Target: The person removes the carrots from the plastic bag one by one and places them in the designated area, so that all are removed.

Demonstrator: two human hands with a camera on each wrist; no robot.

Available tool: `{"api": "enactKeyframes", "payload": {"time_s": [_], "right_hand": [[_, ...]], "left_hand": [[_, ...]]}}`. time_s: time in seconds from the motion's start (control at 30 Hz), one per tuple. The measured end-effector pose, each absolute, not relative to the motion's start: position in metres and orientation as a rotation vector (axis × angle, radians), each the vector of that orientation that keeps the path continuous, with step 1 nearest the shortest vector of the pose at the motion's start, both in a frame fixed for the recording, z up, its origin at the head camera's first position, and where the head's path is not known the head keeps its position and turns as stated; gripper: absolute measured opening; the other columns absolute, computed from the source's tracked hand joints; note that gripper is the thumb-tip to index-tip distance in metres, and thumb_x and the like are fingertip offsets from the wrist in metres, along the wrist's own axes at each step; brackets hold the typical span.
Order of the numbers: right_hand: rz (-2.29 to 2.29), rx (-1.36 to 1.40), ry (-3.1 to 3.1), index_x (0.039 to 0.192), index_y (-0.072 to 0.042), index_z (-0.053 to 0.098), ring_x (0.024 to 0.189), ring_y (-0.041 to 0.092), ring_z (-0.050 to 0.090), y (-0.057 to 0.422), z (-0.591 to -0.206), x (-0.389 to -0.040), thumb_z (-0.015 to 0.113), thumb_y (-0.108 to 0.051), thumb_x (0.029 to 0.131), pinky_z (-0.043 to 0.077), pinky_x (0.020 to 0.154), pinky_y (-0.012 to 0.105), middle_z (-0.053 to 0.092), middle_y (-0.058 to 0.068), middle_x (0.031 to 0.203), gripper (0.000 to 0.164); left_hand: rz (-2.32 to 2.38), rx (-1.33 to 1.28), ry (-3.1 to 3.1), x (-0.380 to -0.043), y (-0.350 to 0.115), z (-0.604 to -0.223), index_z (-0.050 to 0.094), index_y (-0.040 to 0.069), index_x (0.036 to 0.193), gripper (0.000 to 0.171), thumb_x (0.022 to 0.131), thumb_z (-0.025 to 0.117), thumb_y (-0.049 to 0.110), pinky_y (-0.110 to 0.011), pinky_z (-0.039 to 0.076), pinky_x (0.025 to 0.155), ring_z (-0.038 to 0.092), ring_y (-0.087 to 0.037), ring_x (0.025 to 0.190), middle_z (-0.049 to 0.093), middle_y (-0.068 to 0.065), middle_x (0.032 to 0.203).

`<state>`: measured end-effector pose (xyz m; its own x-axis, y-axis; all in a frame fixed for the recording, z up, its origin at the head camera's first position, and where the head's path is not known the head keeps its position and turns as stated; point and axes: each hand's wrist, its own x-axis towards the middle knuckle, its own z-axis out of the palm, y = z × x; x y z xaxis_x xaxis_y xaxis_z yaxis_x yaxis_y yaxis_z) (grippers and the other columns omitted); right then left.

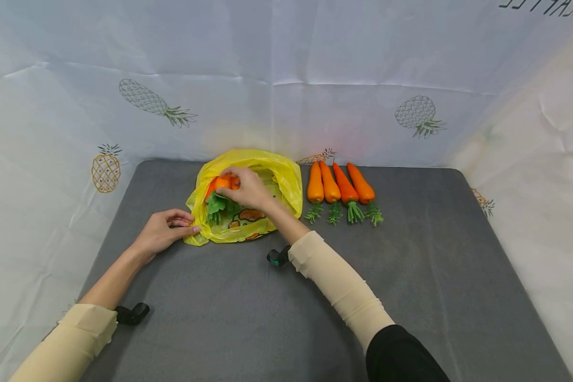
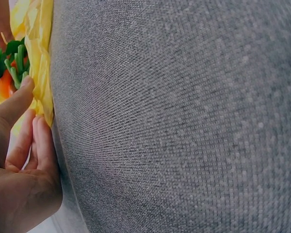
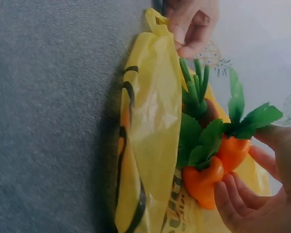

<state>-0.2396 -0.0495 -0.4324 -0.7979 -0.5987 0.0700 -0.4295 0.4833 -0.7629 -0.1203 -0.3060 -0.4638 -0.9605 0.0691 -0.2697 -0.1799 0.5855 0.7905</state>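
A yellow plastic bag [image 1: 290,178] lies open at the back left of the grey table. Thumb and fingers of my left hand [image 1: 164,231] pinch its left edge, also seen in the right wrist view, where that hand [image 3: 194,24] is at the bag's knotted-looking corner. My right hand [image 1: 248,188] reaches into the bag and holds a leafy orange fruit [image 3: 233,151] between thumb and fingers. A second orange fruit [image 3: 203,182] with leaves sits against its fingertips. Beside them in the bag is a carrot with green stems [image 3: 198,99], its body mostly hidden.
Several carrots [image 1: 346,183] lie in a row right of the bag, green tops toward me. The grey table [image 1: 410,297] stands against a white cloth [image 1: 291,116] printed with pineapples. Black wrist mounts [image 1: 132,314] stick out from both sleeves.
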Motion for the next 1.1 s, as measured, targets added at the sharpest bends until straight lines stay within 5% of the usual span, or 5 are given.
{"api": "enactKeyframes", "payload": {"time_s": [0.47,0.8,1.1], "right_hand": [[-1.046,-0.901,2.557,0.154,-0.017,0.059,0.098,0.019,0.064,-0.057,-0.434,-0.235,0.07,-0.037,0.107,0.048,0.082,0.028,0.072,0.01,0.136,0.052],[-1.122,-0.908,2.525,0.149,-0.018,0.062,0.1,0.021,0.067,-0.055,-0.439,-0.231,0.072,-0.03,0.107,0.051,0.085,0.029,0.072,0.01,0.137,0.045],[-1.189,-0.913,2.445,0.147,-0.019,0.063,0.086,0.016,0.06,-0.042,-0.433,-0.225,0.073,-0.031,0.106,0.051,0.085,0.029,0.072,0.01,0.116,0.044]], "left_hand": [[1.315,-0.09,2.552,-0.119,-0.303,-0.46,0.068,-0.001,0.133,0.051,0.099,0.083,0.035,-0.019,0.056,0.075,0.064,0.007,0.092,0.075,-0.008,0.116],[1.305,-0.09,2.571,-0.118,-0.302,-0.461,0.069,-0.001,0.131,0.051,0.099,0.083,0.035,-0.019,0.057,0.075,0.064,0.006,0.09,0.076,-0.009,0.114],[1.31,-0.076,2.579,-0.118,-0.303,-0.461,0.069,-0.002,0.13,0.049,0.099,0.083,0.033,-0.017,0.057,0.075,0.064,0.008,0.09,0.076,-0.01,0.115]]}}
